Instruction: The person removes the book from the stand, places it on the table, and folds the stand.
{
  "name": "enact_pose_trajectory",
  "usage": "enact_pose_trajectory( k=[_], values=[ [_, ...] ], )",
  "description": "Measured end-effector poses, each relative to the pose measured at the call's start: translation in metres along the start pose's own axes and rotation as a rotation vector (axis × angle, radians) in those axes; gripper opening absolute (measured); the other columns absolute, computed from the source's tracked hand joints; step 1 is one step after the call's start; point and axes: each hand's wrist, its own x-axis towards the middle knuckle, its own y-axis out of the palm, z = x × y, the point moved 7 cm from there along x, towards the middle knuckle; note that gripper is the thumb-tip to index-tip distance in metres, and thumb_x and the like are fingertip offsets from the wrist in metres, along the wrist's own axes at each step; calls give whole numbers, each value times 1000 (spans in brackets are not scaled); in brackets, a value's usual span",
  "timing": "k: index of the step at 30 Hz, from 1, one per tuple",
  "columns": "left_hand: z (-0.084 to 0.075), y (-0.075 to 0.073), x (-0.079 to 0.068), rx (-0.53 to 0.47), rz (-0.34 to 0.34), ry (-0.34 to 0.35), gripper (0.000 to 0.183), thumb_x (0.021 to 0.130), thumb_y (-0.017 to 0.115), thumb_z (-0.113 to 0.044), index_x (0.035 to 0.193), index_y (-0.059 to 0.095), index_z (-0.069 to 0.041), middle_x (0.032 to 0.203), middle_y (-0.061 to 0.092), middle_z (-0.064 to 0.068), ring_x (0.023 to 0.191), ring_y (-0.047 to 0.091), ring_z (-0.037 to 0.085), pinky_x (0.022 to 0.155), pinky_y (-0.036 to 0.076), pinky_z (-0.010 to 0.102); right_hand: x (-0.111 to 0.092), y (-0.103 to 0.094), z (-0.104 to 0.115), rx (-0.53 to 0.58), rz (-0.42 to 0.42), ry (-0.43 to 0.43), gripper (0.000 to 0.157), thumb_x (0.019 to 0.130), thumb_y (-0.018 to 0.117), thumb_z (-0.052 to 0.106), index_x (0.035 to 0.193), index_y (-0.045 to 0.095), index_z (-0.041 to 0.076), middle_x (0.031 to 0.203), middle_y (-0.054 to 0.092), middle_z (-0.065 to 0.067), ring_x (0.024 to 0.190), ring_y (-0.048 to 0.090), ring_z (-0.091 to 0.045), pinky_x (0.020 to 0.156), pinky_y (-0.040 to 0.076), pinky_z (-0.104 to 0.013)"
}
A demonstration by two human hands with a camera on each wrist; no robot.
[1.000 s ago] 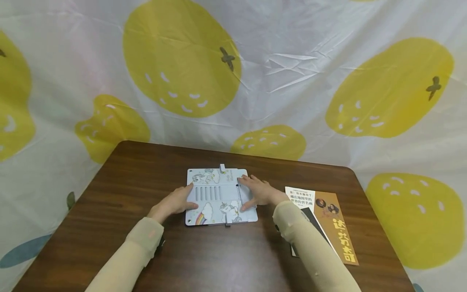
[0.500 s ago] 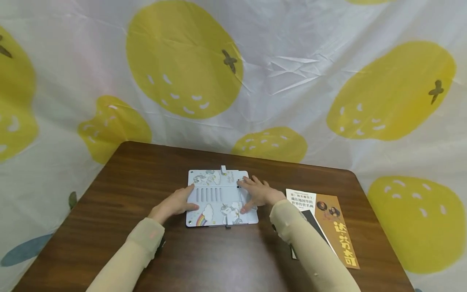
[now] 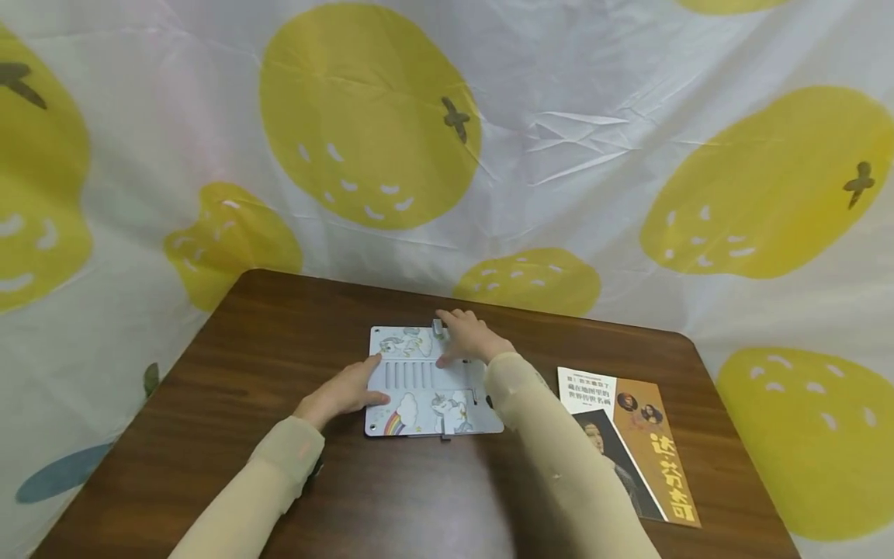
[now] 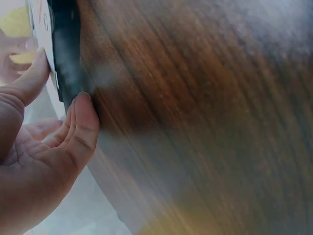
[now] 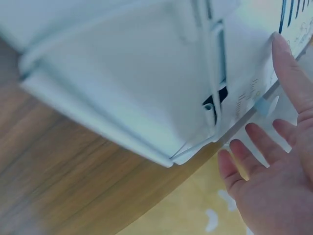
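A white book stand [image 3: 447, 379] with unicorn and rainbow prints lies folded flat on the wooden table, its slots in the middle. My left hand [image 3: 345, 392] holds its left edge. In the left wrist view the thumb [image 4: 32, 78] is on the white face and the fingers curl at the dark underside. My right hand [image 3: 475, 339] reaches over the far right part, fingers by the far grey clip [image 3: 437, 328]. In the right wrist view its fingers [image 5: 239, 152] are spread past the edge, and the thumb [image 5: 288, 63] touches the face near the slots. Another clip [image 3: 446, 428] sits at the near edge.
To the right lie two overlapping books: an orange and white one [image 3: 656, 435] and a dark-covered one [image 3: 615, 458] with a portrait, partly behind my right sleeve [image 3: 559, 458]. A lemon-printed curtain [image 3: 559, 171] hangs behind the table's far edge [image 3: 335, 283].
My right hand has moved from the stand's right edge to the far side, up by the far clip. The left hand keeps its hold. More of the dark book shows. The view has shifted slightly.
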Motion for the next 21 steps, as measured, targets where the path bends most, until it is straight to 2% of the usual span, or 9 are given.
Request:
enact_pose_trajectory(
  k=[10,15,21],
  values=[
    [-5,4,-4,-25,2,-13,79,91,71,-23,150,27,6,150,33,29,138,30,43,112,25,53,8,5,-4,22,40,61,98,71,86,45,152,36,17,153,35,-8,141,27,-32,112,22,-56],
    [-7,7,-7,-24,9,-18,79,91,71,-23,150,27,5,150,33,28,138,30,43,112,25,53,5,11,-9,17,52,83,96,72,84,49,151,37,20,153,37,-7,140,29,-32,110,26,-57],
    [-9,7,-7,-18,16,-17,79,92,70,-23,151,25,6,151,31,28,140,28,42,113,23,53,0,9,-9,16,31,87,94,73,83,49,150,39,19,150,40,-8,137,32,-33,109,28,-58]
  ],
)
